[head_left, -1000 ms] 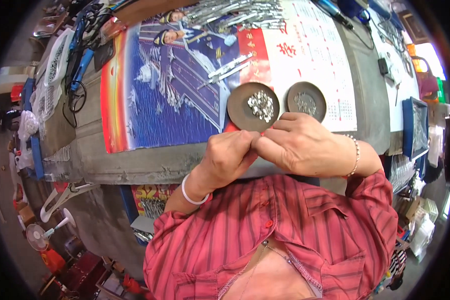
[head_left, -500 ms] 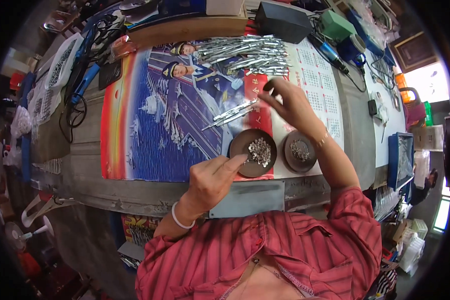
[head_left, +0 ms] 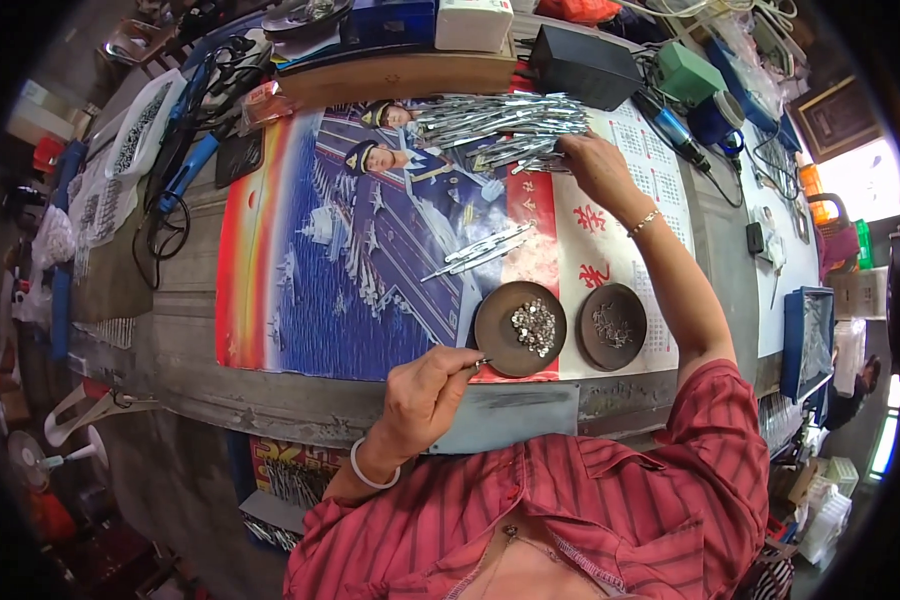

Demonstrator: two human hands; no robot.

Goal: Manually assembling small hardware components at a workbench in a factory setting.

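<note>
Pinching a small piece point(head_left: 483, 361) in left hand point(head_left: 422, 394); reaching to silver rods point(head_left: 500, 120) with right hand point(head_left: 600, 172), cannot tell whether gripping.

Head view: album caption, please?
Right hand at a pile of metal rods, left hand pinching something small beside a brown dish.

piled rods point(head_left: 495, 120) and loose rods point(head_left: 482, 250): bright metal, smooth and reflective. discs point(head_left: 535, 327): shiny, metallic-looking. round dishes point(head_left: 495, 345): matt brown, material indeterminate. poster point(head_left: 290, 310): glossy printed paper, with glare. bench top point(head_left: 185, 345): dull grey, scuffed and rough at the edge. long box point(head_left: 400, 79): wood, smooth, low sheen. tray point(head_left: 130, 165): white plastic. shirt point(head_left: 580, 500): woven striped cloth, matt, creased.
</note>
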